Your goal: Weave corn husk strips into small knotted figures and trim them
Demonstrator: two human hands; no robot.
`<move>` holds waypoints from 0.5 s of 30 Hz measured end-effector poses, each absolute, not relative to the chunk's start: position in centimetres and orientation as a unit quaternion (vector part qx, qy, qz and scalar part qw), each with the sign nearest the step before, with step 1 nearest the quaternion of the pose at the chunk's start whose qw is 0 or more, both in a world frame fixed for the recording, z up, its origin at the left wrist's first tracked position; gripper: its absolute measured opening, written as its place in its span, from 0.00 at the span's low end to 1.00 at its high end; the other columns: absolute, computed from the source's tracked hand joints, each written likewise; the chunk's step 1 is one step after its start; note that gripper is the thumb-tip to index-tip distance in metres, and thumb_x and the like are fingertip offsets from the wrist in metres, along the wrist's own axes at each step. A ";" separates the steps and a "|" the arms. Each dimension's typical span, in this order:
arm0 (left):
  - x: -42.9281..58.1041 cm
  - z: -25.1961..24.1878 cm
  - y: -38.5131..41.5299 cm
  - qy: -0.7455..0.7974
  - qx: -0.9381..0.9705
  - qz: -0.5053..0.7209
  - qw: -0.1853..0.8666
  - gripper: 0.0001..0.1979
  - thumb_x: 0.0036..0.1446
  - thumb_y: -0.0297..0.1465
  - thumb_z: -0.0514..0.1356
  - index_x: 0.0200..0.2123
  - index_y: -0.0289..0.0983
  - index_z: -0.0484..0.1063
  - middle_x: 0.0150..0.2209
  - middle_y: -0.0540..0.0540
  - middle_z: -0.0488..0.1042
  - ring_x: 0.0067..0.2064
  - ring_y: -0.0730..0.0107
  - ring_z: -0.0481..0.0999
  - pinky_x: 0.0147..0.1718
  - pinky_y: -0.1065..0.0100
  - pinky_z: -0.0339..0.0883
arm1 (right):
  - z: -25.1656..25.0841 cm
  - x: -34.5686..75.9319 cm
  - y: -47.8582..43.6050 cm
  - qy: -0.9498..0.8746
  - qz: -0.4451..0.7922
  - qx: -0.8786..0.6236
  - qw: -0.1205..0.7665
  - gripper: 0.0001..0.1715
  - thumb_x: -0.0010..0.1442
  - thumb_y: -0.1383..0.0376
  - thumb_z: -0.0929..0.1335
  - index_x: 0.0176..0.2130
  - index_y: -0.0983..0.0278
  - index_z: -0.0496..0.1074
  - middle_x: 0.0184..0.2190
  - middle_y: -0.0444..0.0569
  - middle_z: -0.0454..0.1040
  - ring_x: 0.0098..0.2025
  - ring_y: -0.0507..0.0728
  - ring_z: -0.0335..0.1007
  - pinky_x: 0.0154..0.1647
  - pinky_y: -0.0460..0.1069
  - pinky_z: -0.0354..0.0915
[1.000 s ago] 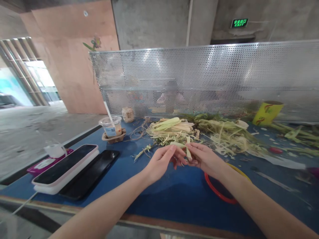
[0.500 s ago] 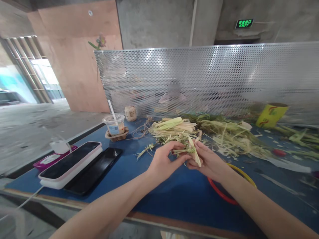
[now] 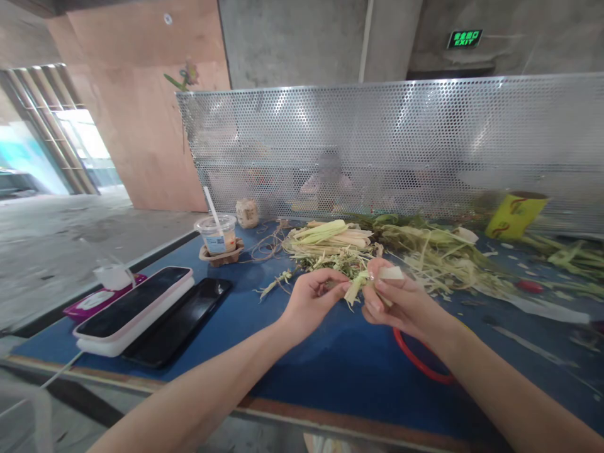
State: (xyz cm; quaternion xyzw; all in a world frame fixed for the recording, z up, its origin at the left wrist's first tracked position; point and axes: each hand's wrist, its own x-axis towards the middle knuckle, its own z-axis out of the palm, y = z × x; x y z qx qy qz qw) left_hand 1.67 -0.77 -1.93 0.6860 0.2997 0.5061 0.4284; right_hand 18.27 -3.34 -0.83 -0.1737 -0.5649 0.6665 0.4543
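Bare concrete walls (image 3: 292, 47) and a sheet of punched metal (image 3: 377, 132) stand behind a smooth blue table (image 3: 311, 371). Over it, the right hand (image 3: 406, 302) curls its thumb and fingers tightly about a husk strip (image 3: 391, 273), flat and papery, its squared pale end poking out beyond the fingertips. From the same grip a frayed, greenish tuft (image 3: 356, 289) sticks out toward the left hand (image 3: 309, 305), whose thumb and forefinger bend almost together right at its edge; I can't tell whether they pinch it. Half a second ago the strip slanted down toward the wearer; it has been swung round to point away from the left hand, so I'd judge the piece is being turned in the fingers. Just past the fingertips lies a crumbly heap of dry sprigs (image 3: 330, 261), then layered, ribbed husks (image 3: 330, 234). Off to the right hand's side sprawl stringy, limp shreds (image 3: 425, 251), and under its wrist shows a glossy red hoop (image 3: 418, 362). Beyond the left fingers, thin twine (image 3: 267, 248) tangles near a clear plastic cup (image 3: 219, 234) in moulded pulp (image 3: 221, 255).
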 end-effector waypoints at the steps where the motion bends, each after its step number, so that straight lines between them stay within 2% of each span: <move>1: 1.7 -2.0 -0.7 0.299 0.688 0.497 0.436 0.06 0.47 0.31 0.59 0.27 0.34 0.72 0.27 0.47 0.74 0.28 0.73 0.70 0.27 0.73 0.63 | -0.9 18.3 -3.3 -0.573 0.655 -0.183 0.458 0.05 0.58 0.64 0.63 0.37 0.58 0.61 0.20 0.38 0.68 0.14 0.44 0.53 0.19 0.45 0.47; 3: 1.6 -2.0 -0.6 0.304 0.714 0.486 0.402 0.06 0.47 0.29 0.58 0.31 0.36 0.72 0.32 0.46 0.75 0.33 0.69 0.72 0.31 0.70 0.64 | -0.9 18.3 -3.1 -0.595 0.629 -0.203 0.458 0.09 0.59 0.64 0.62 0.42 0.58 0.60 0.21 0.40 0.69 0.15 0.44 0.55 0.18 0.44 0.48; 5: 1.3 -1.6 -0.6 0.309 0.748 0.493 0.319 0.12 0.46 0.27 0.60 0.37 0.39 0.72 0.40 0.45 0.73 0.42 0.65 0.70 0.39 0.66 0.63 | -0.9 18.4 -3.0 -0.618 0.606 -0.220 0.450 0.15 0.59 0.65 0.62 0.47 0.59 0.58 0.21 0.41 0.70 0.15 0.45 0.55 0.18 0.44 0.49; 7: 1.0 -1.1 -0.6 0.309 0.773 0.496 0.246 0.16 0.45 0.27 0.61 0.41 0.40 0.71 0.43 0.45 0.71 0.46 0.62 0.67 0.46 0.62 0.60 | -0.8 18.4 -3.0 -0.641 0.588 -0.237 0.432 0.20 0.59 0.66 0.62 0.51 0.59 0.56 0.21 0.42 0.71 0.16 0.45 0.55 0.17 0.43 0.49; 11: 0.5 -0.6 -0.6 0.282 0.799 0.476 0.236 0.10 0.47 0.30 0.61 0.36 0.38 0.74 0.40 0.43 0.72 0.45 0.63 0.68 0.46 0.61 0.60 | -0.4 18.3 -3.2 -0.658 0.572 -0.269 0.409 0.30 0.59 0.66 0.62 0.57 0.58 0.48 0.21 0.42 0.71 0.16 0.45 0.53 0.16 0.42 0.48; 15: 0.5 -0.6 -0.5 0.252 0.808 0.480 0.231 0.10 0.45 0.28 0.63 0.35 0.39 0.74 0.38 0.44 0.73 0.43 0.65 0.69 0.44 0.63 0.62 | -0.4 18.2 -3.3 -0.645 0.571 -0.295 0.415 0.39 0.58 0.65 0.63 0.60 0.56 0.38 0.20 0.41 0.70 0.17 0.45 0.54 0.16 0.41 0.48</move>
